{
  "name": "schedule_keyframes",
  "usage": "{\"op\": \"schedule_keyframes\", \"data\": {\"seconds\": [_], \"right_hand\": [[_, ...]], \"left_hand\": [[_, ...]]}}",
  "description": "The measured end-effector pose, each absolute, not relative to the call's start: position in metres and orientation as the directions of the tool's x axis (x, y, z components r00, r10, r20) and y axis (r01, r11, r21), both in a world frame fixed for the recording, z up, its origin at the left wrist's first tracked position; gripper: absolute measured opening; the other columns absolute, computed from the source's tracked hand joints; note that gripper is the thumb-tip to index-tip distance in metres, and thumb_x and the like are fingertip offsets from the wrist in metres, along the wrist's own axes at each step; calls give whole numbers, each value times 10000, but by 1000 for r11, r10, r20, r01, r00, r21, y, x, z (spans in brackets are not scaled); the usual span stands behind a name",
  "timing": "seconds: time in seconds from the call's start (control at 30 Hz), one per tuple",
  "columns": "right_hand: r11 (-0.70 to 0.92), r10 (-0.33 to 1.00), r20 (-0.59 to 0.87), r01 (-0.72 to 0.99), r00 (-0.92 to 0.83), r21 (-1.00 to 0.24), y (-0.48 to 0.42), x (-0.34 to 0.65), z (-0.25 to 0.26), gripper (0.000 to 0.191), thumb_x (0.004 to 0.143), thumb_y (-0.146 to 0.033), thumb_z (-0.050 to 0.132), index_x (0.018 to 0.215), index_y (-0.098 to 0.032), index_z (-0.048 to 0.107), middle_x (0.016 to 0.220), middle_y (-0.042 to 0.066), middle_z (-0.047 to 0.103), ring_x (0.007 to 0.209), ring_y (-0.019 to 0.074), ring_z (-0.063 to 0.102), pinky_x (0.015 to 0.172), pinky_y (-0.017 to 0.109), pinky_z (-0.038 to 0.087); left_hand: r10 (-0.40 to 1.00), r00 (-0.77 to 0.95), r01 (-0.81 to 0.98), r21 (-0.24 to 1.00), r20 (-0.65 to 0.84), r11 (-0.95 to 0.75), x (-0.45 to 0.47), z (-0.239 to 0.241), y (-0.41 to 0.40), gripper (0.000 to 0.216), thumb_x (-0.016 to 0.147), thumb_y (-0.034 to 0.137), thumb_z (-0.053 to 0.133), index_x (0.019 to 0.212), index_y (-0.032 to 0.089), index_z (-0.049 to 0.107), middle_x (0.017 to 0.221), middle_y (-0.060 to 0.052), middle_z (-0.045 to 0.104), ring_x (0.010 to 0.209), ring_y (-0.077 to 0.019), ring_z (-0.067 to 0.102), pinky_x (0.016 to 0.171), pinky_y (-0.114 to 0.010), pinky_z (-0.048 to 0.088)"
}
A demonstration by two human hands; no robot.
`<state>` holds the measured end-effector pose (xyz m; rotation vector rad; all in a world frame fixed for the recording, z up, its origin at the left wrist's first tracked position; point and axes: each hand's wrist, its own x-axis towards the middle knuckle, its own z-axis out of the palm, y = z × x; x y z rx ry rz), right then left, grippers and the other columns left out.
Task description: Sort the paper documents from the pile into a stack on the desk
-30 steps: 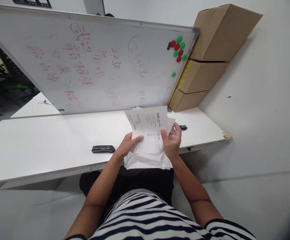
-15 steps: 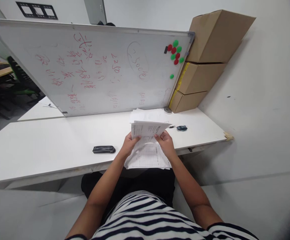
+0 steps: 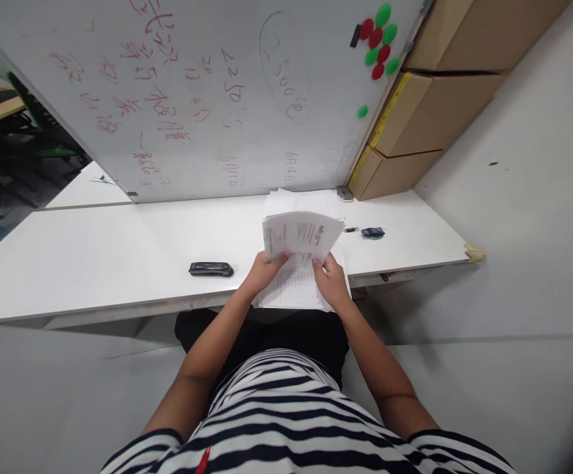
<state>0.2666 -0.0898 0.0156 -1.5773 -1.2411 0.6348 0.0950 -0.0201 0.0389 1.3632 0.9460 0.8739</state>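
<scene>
Between both hands I hold a small stack of printed paper sheets (image 3: pixel 302 230), tilted up above the table's front edge. My left hand (image 3: pixel 265 271) grips its left side, thumb on the front face. On the opposite side, my right hand (image 3: pixel 331 282) pinches the sheets with the thumb in front. Below them lies a paper with a printed grid (image 3: pixel 293 289), partly covered by the held sheets and reaching the table edge. More white paper (image 3: pixel 286 199) lies behind the stack. A black stapler (image 3: pixel 210 269) rests on the table left of my left hand.
The white table (image 3: pixel 93 257) meets a whiteboard (image 3: pixel 247 145) with red writing and round magnets. Stacked cardboard boxes (image 3: pixel 434 112) stand at the right by the wall. A small dark blue item (image 3: pixel 373 233) lies on the right of the table, beside a small black-and-white object (image 3: pixel 350 230).
My view has tilted downward, so the whiteboard fills more of the top. The held sheets now stand more upright and bow slightly, with both hands still on their sides.
</scene>
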Motion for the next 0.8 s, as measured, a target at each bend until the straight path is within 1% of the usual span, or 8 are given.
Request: {"op": "schedule_keyframes", "data": {"seconds": [0.17,0.23,0.3,0.37,0.43,0.57,0.67,0.8], "right_hand": [[-8,927,148,413,344,-911,-90,278,20,450,868,-500,522,1246,-257,509,1131,97,671,1064,298,615,893,484,486],[51,905,166,286,393,-957,-91,280,24,485,836,-503,581,1244,-255,498,1138,93,666,1065,275,616,903,457,496],[134,892,154,76,425,-988,-92,276,29,494,819,-496,612,1231,-255,486,1116,78,670,1009,241,640,886,427,518],[166,907,106,-115,407,-979,-97,266,31,499,814,-493,618,1237,-265,479,1119,62,668,957,220,656,857,413,539],[148,920,63,-196,387,-969,-103,254,32,486,828,-488,604,1245,-260,502,1160,69,660,981,226,654,858,414,541],[126,855,85,-45,511,-991,-119,251,30,425,854,-447,595,1205,-208,593,1200,100,658,1114,252,605,979,434,467],[76,786,101,66,610,-995,-128,274,21,404,833,-426,627,1165,-195,631,1179,98,673,1125,255,601,1027,452,420],[23,793,7,-20,609,-1000,-139,303,1,410,788,-434,663,1110,-181,651,1097,101,706,1086,270,625,1000,481,436]], "left_hand": [[952,305,-73,996,-23,48,99,44,-24,511,771,489,673,1176,179,641,1243,-87,643,1221,-281,544,1051,-449,422],[969,248,-181,983,8,38,103,49,-26,544,789,484,661,1246,196,592,1274,-78,623,1253,-263,518,1079,-435,401],[979,198,-263,965,41,13,109,55,-28,557,824,486,623,1307,222,535,1302,-62,601,1289,-248,484,1101,-425,383],[983,174,-290,957,53,0,116,60,-33,550,851,491,587,1329,231,508,1309,-54,592,1318,-247,452,1117,-427,366],[983,181,-268,963,42,9,122,62,-39,545,848,490,591,1315,218,520,1301,-61,596,1329,-263,435,1124,-435,352],[951,310,-223,972,7,66,115,59,-45,518,815,457,645,1266,216,565,1273,-73,617,1285,-282,477,1093,-435,374],[943,334,-258,962,7,84,92,55,-39,462,813,451,640,1217,232,595,1221,-64,644,1177,-258,562,1015,-425,441],[929,367,-142,983,-56,115,59,51,-34,393,772,460,675,1061,195,664,960,-51,711,888,-206,654,852,-371,515]]}}
